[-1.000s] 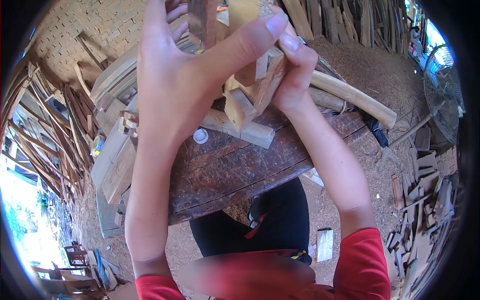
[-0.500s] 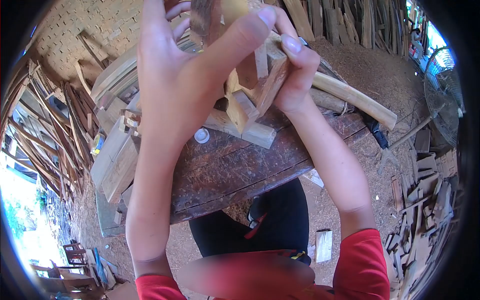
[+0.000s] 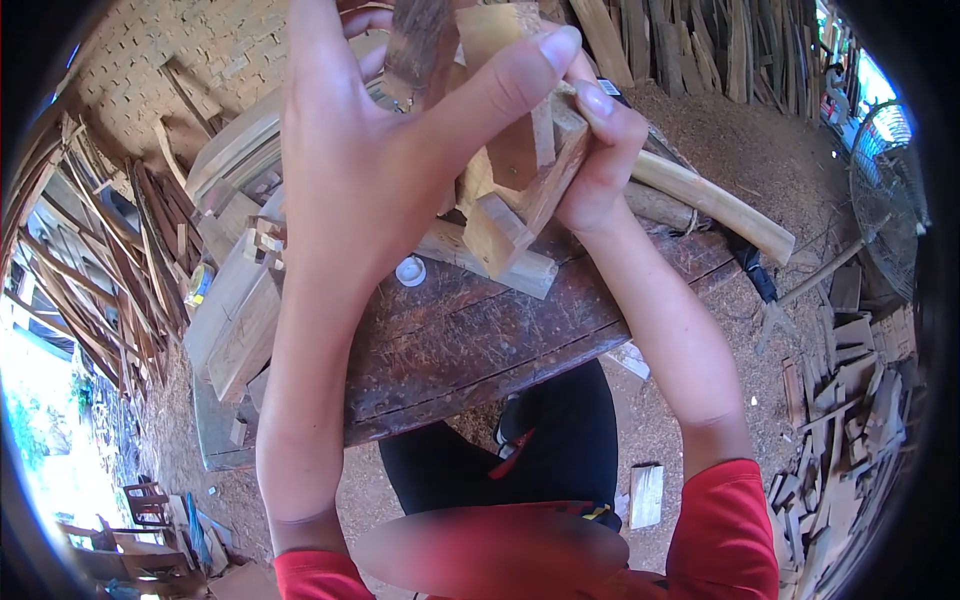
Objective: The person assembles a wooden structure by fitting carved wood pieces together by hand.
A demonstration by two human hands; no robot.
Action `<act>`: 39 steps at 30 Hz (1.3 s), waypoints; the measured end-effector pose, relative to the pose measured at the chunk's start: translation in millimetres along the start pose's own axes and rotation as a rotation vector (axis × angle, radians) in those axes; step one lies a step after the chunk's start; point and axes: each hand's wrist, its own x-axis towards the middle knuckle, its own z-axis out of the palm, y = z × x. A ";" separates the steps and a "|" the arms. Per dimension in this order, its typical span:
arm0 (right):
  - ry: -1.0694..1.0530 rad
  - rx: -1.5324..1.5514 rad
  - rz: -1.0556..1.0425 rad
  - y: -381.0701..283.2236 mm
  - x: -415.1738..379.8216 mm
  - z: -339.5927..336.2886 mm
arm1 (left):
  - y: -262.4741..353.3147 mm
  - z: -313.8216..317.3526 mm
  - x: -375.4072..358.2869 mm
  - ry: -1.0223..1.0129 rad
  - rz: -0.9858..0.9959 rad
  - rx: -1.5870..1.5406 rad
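Both arms (image 3: pixel 310 420) reach forward, left fingers (image 3: pixel 368 22) parted from the thumb (image 3: pixel 500 85), right fingers (image 3: pixel 612 125) bent.

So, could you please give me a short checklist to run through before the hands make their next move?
1. Right hand gripping the slanted wooden block: ok, thumb against it.
2. Left hand gripping firmly: cannot tell, fingertips hidden behind the dark wooden piece.
3. Fit between the wooden pieces: cannot tell, partly covered by the left thumb.
4. Workbench swept: not ok, wood shavings lie on it.
5. Small white cap-like object apart from both hands: cannot tell, close beside the left wrist.
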 end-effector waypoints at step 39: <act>0.104 -1.216 -0.761 -12.1 14.0 -0.4 | -56.3 -17.6 12.4 0.072 -0.345 -0.022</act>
